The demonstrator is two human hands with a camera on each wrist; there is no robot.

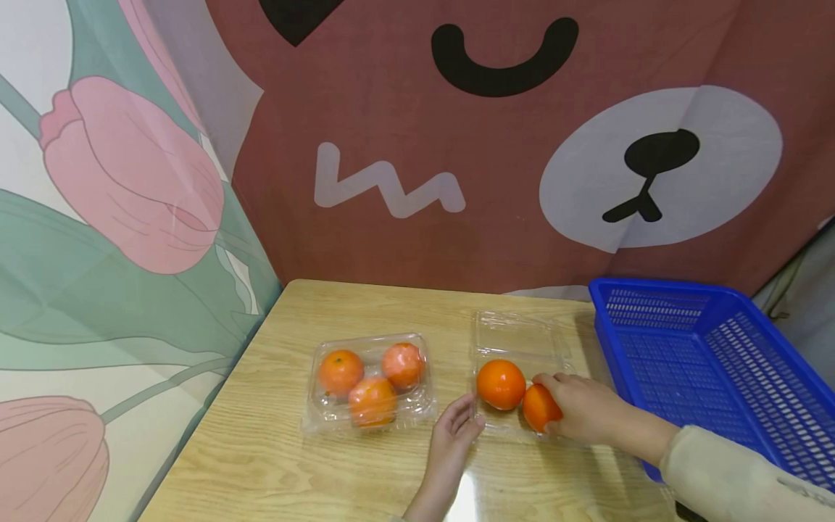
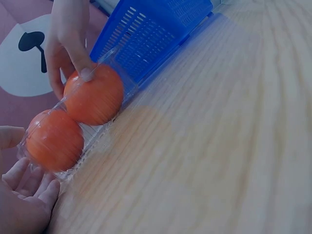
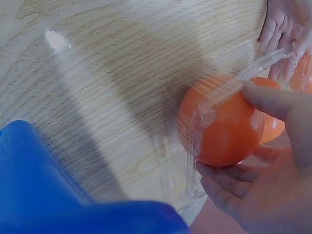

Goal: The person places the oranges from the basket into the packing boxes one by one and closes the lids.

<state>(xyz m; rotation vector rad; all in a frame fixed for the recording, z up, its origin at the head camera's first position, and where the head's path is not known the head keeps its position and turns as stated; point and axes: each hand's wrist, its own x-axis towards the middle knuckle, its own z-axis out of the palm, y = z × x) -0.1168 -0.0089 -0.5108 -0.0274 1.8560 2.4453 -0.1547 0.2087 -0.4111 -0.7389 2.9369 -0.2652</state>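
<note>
A clear plastic clamshell box (image 1: 520,335) lies with its lid folded back on the wooden table, two oranges in its base. My right hand (image 1: 583,407) grips the right orange (image 1: 541,408), thumb on one side and fingers on the other, at the box's right end. Beside it sits the left orange (image 1: 501,384), touched by neither hand. At the box's near left corner is my left hand (image 1: 453,433). In the left wrist view, the left hand's fingers (image 2: 30,183) are loosely bent by the plastic wall; whether they press it is hard to tell.
To the left, a closed clear box (image 1: 326,412) holds three oranges. A blue plastic basket (image 1: 642,395) stands at the right, close to my right forearm. Behind the wooden table (image 1: 261,464) hangs a printed cloth (image 1: 391,246).
</note>
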